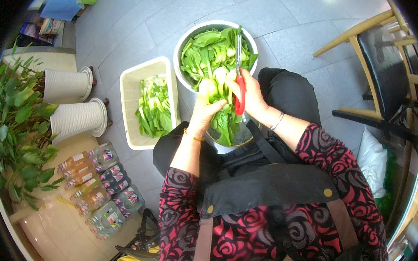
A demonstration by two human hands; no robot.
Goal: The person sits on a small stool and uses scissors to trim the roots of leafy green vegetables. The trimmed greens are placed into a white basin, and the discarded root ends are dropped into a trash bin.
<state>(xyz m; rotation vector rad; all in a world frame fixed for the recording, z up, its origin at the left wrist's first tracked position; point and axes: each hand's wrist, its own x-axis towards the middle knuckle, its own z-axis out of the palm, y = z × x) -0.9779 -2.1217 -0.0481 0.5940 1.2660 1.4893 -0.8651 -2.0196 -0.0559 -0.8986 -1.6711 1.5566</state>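
Observation:
My left hand (201, 115) grips a bunch of bok choy (207, 88), pale stem ends up and leaves hanging down. Red-handled scissors (241, 93) are in my right hand (253, 95), blades pointing away from me; whether the blades are parted is hard to tell. Just beyond both hands stands a round white-rimmed basin (177, 65) heaped with bok choy (206, 39). Under the held leaves, between my knees, is a second vessel (246, 137) with a yellowish rim, mostly hidden. A cream plastic basket (130, 110) at left holds more cut greens (156, 108).
White woven-pattern planters (79, 119) with leafy plants (21, 100) stand at far left. Several packs of bottled drinks (100, 189) are nearer on that side. To the right are wooden chairs with black seats (383, 71) and a white bag (373, 161). Grey tiles (290, 41) cover the floor.

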